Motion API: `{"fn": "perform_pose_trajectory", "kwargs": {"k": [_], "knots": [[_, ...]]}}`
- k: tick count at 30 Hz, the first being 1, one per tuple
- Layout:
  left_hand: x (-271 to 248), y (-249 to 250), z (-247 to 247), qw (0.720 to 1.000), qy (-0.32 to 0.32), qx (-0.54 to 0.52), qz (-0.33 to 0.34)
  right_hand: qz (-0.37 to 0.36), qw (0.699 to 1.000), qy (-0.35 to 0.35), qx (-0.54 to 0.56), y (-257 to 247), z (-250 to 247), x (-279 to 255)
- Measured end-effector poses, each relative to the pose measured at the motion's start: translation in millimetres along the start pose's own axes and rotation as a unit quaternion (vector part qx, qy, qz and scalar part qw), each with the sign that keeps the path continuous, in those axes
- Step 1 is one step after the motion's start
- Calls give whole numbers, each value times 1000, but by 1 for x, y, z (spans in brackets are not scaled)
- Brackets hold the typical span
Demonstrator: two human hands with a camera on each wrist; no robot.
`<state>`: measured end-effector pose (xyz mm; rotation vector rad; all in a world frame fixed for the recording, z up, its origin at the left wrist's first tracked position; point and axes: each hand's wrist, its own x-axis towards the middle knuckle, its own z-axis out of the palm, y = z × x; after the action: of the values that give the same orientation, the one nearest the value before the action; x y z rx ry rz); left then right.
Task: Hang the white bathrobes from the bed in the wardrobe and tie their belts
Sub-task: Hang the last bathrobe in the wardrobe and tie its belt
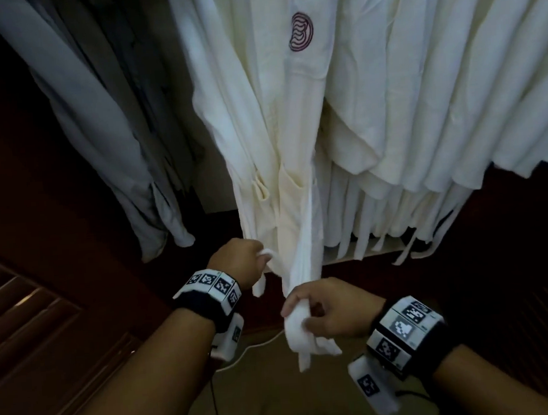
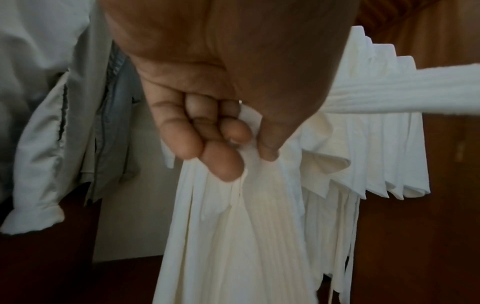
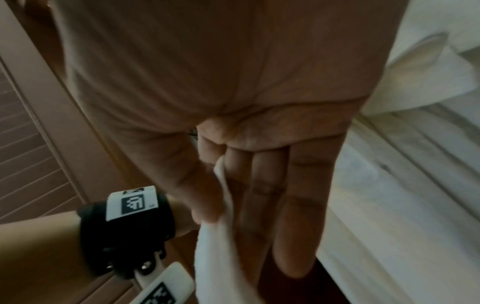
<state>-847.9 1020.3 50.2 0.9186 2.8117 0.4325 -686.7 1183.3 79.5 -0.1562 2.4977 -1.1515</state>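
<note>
Dark wooden wardrobe (image 1: 56,222) holds a row of white bathrobes (image 1: 437,98), and on the front bathrobe (image 1: 279,116) the left hand (image 1: 237,261) and right hand (image 1: 332,313) each grip a belt (image 1: 299,289) end, so crossing them into a knot seems next.

Head view downward; wrist views close.

Left hand (image 1: 237,261) fisted (tight); right hand (image 1: 330,307) pinching.
</note>
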Motion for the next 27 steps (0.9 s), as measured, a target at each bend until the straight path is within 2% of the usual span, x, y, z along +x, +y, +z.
{"fn": "perform_pose_trajectory", "kwargs": {"k": [3,6,8,9,11,14,16,20,22,25,27], "knots": [[-12,-10,-7,992,-22,-119,-20,11,1000,-16,13,-15,19,11],[-25,-16,-12,965,-70,-249,-40,34,998,5,55,-31,33,22],[-32,-23,-12,945,-101,-310,-37,38,990,34,131,-40,38,28],[-35,-27,-12,939,-110,-324,-25,40,983,51,172,-44,39,30],[-41,-35,-12,935,-122,-333,5,46,978,101,177,-49,39,36],[-48,-45,-18,923,-135,-358,46,67,979,170,94,-56,36,42],[-54,-48,-23,920,-137,-361,74,67,979,188,37,-62,33,46],[-62,-55,-29,884,-169,-431,69,87,968,228,-54,-74,30,51],[-65,-61,-29,889,-161,-421,82,97,958,261,-64,-77,35,53],[-68,-70,-30,888,-132,-426,111,106,931,350,8,-71,52,59],[-70,-74,-32,887,-120,-425,134,107,923,352,116,-65,65,64]]}}
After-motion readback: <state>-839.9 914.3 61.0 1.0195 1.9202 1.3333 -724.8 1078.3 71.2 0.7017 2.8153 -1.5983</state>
